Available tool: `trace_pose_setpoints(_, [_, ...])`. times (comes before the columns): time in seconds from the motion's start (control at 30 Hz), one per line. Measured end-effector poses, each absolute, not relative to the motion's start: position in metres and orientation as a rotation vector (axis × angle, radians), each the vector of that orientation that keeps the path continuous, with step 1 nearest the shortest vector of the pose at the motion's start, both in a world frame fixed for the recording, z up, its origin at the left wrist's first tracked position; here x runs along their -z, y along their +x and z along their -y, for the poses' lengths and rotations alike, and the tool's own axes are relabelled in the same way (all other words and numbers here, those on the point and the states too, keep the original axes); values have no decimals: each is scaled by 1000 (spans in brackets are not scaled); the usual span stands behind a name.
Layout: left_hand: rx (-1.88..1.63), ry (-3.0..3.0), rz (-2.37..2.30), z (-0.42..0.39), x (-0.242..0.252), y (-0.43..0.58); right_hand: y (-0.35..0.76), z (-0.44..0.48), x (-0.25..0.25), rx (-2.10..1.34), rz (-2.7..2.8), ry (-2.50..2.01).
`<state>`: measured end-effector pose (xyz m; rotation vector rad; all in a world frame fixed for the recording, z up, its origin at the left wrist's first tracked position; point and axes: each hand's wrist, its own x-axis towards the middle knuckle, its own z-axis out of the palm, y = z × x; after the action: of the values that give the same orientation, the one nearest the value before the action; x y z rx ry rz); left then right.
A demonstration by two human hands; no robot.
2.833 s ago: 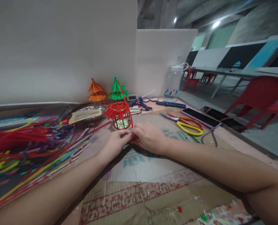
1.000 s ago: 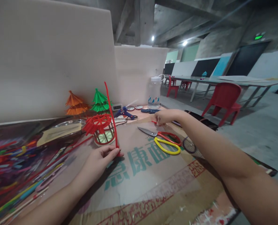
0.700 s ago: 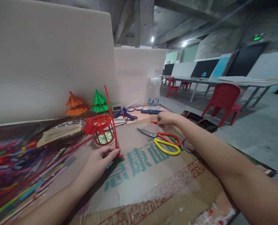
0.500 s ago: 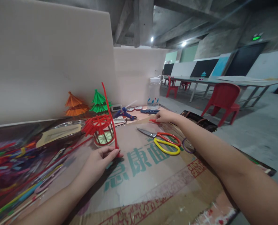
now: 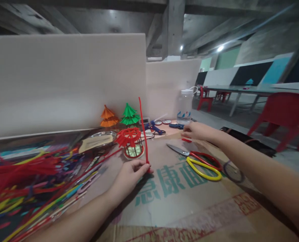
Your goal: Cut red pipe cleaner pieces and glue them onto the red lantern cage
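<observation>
My left hand (image 5: 133, 173) is closed in a pinch round the lower end of a red pipe cleaner (image 5: 143, 134), whose long part stands up from the fingers. Just behind it sits a small round model with a red fringed roof (image 5: 129, 136), brown posts and a pale green base. My right hand (image 5: 197, 130) reaches to the cardboard's far edge, fingers curled and drawn together; what lies between them is hidden. Short red pieces (image 5: 186, 139) lie right below its fingertips. Scissors (image 5: 189, 154) with one red and one yellow handle rest on the cardboard between my hands, blades parted little if at all.
Colourful pipe cleaners (image 5: 26, 181) are heaped at left, beside a metal tray (image 5: 109, 135). Orange (image 5: 108, 117) and green (image 5: 129, 116) model trees stand behind. A blue glue gun (image 5: 153, 127), a water bottle (image 5: 185, 107) and a black case (image 5: 247, 139) line the far side.
The view has swung left, so things appear farther right. Both hands stay in nearly the same places on the cardboard, the left still pinching the red pipe cleaner.
</observation>
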<state>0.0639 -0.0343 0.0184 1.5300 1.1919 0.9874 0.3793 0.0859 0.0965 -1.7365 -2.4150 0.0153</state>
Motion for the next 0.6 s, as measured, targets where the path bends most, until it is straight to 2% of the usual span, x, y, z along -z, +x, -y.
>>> trace_pose_setpoints(0.1, [-996,1539,-1172,33,-15,65,347,-64,-95,-161,2512,-1552])
trace_pose_setpoints(0.2, [-980,1551,-1152,33,-14,67,310,-48,-76,-150,2495,-1410])
trace_pose_setpoints(0.3, [-971,1550,-1143,34,-16,68,275,-48,-53,-527,2489,-1235])
trace_pose_setpoints(0.37, [-980,1565,-1141,34,-17,68,254,-53,-41,-645,2419,-1143])
trace_pose_setpoints(0.6, [-981,1617,-1115,34,-18,68,200,-68,-24,-543,2343,-1227])
